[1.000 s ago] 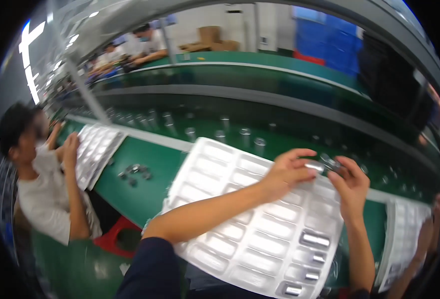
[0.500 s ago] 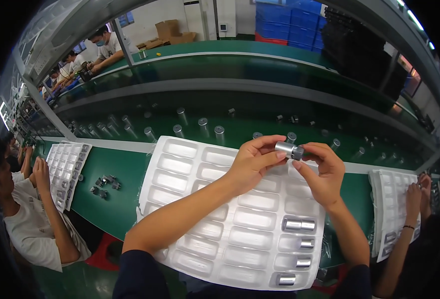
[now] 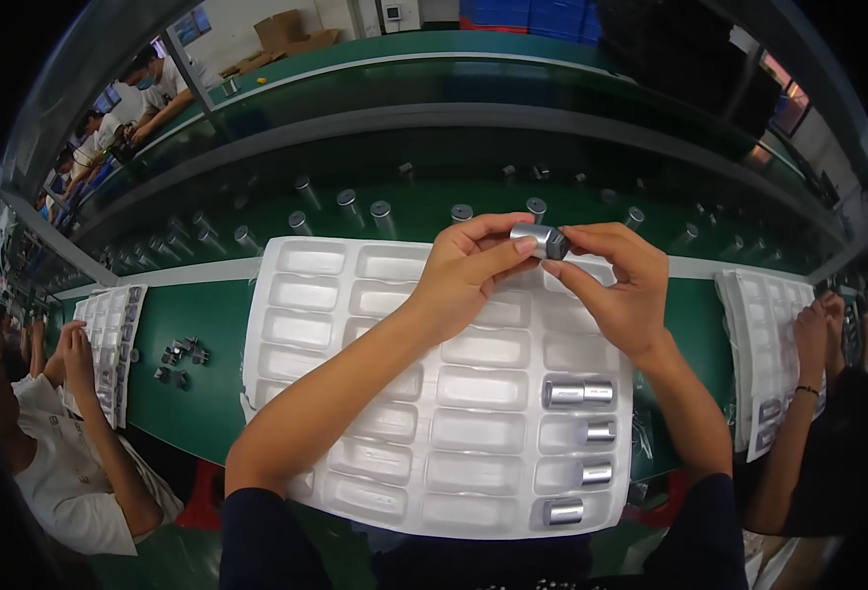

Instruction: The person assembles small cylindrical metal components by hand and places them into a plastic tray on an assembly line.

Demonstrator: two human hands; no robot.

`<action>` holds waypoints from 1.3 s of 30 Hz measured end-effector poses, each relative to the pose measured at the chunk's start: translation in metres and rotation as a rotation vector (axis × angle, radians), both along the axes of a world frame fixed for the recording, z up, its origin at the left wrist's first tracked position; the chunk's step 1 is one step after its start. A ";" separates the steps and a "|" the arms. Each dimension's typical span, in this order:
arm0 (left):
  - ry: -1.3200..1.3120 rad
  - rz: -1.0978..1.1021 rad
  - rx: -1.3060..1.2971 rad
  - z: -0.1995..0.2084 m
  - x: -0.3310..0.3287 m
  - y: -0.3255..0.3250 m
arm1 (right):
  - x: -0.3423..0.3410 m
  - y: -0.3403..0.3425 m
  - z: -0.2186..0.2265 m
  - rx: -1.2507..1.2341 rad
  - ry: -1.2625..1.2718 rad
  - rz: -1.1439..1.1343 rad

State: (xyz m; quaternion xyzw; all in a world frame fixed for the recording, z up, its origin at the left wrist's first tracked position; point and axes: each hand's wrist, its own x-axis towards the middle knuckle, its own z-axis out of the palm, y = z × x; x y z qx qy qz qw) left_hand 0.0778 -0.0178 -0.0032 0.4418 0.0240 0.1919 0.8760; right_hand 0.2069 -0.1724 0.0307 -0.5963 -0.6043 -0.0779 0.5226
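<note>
The left hand (image 3: pixel 465 264) grips a silver cylinder (image 3: pixel 531 236) between thumb and fingers, while the right hand (image 3: pixel 628 283) pinches its dark end. The cylinder is held above the far edge of a white tray (image 3: pixel 532 462), whose right column has metal pieces (image 3: pixel 564 511) in its four nearest compartments. Small dark parts (image 3: pixel 172 354) sit left of the tray on the green tabletop (image 3: pixel 208 315).

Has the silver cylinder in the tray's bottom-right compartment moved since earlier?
No: against the white tray, the silver cylinder sits in the same compartment.
</note>
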 end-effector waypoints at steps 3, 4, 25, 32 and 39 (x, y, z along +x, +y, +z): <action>0.012 0.004 -0.027 0.000 -0.001 -0.001 | -0.005 0.000 0.004 -0.004 -0.008 -0.019; 0.020 -0.003 -0.061 0.000 -0.001 -0.001 | -0.005 0.000 0.004 -0.033 0.059 -0.024; 0.063 0.058 0.274 0.007 0.000 -0.023 | -0.019 -0.001 -0.006 0.047 -0.285 -0.198; 0.069 -0.011 0.147 0.006 0.000 -0.009 | -0.029 0.007 0.000 0.030 -0.273 -0.132; -0.009 0.097 -0.065 0.038 -0.008 0.052 | 0.046 0.050 0.015 -0.018 0.122 -0.217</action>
